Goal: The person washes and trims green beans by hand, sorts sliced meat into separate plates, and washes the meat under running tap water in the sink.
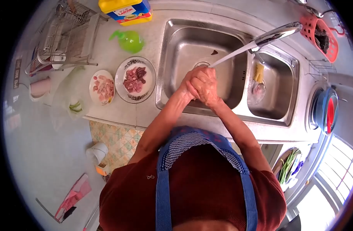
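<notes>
My left hand (187,85) and my right hand (205,87) press together over the large steel sink basin (188,34). The fingers of my right hand fold over my left hand, and both are closed. Whether anything lies between the palms is hidden. A stream of water (234,54) runs from the chrome faucet (278,34) down to my wet hands. Just beyond them, the drain (202,64) is partly covered. A small dark scrap (214,52) lies on the basin floor.
Left of the sink stand a patterned plate of dark red meat pieces (134,80), a plate of paler meat (103,87), a green pump bottle (129,41) and a yellow-blue container (126,10). The smaller basin (278,92) holds a yellow sponge (259,72) and a clear plastic bag (256,93).
</notes>
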Demonstrator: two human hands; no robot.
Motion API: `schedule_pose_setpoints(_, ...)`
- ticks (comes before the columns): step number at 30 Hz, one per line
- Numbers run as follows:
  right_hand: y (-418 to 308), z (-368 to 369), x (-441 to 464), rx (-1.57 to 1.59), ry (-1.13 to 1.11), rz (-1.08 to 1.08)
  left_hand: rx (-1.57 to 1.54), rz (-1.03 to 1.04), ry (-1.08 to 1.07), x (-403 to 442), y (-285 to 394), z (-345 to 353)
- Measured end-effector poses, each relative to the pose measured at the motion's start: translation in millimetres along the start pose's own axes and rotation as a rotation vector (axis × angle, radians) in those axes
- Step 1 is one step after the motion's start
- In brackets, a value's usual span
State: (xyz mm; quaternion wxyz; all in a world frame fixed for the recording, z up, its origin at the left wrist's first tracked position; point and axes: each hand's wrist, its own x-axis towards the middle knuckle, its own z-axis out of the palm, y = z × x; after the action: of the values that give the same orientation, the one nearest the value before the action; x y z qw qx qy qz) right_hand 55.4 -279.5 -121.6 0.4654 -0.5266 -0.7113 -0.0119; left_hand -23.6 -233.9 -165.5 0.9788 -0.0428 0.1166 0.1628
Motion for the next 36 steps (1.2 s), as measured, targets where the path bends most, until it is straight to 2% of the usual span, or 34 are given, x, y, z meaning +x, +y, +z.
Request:
schedule_pose_setpoints(6,4,2,0,0.008,0.005,0.033,0.058,0.074,0.073,6,-1,-3)
schedule_pose_setpoints(9,2,5,7,0.062,0.034,0.013,0.157,0.145,-0.044,2,6,-9)
schedule_pose_setpoints(11,-2,5,14,0.106,0.026,-0.005,0.156,0.205,0.149,0,8,-14)
schedule_pose_setpoints(12,-6,10,21,0.130,0.031,-0.053,0.157,0.206,0.149,-4,11,-10)
schedule_pose_setpoints(16,-35,44,56,0.202,0.038,-0.218,0.613,0.757,0.396,-71,32,47)
schedule_pose_setpoints(17,-45,55,72,0.265,0.005,-0.199,0.723,0.893,0.464,-92,39,57)
schedule_pose_setpoints(19,-59,71,92,0.490,-0.182,-0.099,0.879,1.002,0.543,-122,65,62)
schedule_pose_setpoints(21,-64,95,94,0.452,-0.189,-0.015,0.907,0.965,0.576,-148,95,54)
schedule_pose_setpoints(22,-62,107,89,0.419,-0.194,0.062,0.912,0.826,0.790,-156,110,50)
schedule_pose_setpoints(24,-53,118,75,0.395,-0.230,0.126,0.908,0.665,1.002,-163,124,40)
schedule_pose_setpoints(26,-42,123,57,0.760,-0.177,0.310,1.424,0.581,1.131,-164,125,30)
schedule_pose_setpoints(27,-36,119,46,0.814,-0.185,0.413,1.419,0.570,1.132,-163,124,28)
schedule_pose_setpoints(30,-4,84,13,1.057,-0.163,0.704,2.233,0.763,1.357,-159,110,36)
schedule_pose_setpoints(31,14,75,-4,1.099,-0.154,0.769,2.147,0.921,1.246,-142,100,52)
schedule_pose_setpoints(33,56,54,-37,0.938,-0.277,0.981,1.820,0.687,1.023,-108,73,71)
schedule_pose_setpoints(34,92,65,-83,0.859,-0.281,1.007,1.844,0.610,0.873,-90,64,57)
schedule_pose_setpoints(35,122,67,-114,0.341,-0.456,0.863,1.858,0.535,0.726,-68,58,29)
schedule_pose_setpoints(36,140,66,-134,0.186,-0.570,0.917,2.120,0.541,0.598,-44,56,-9)
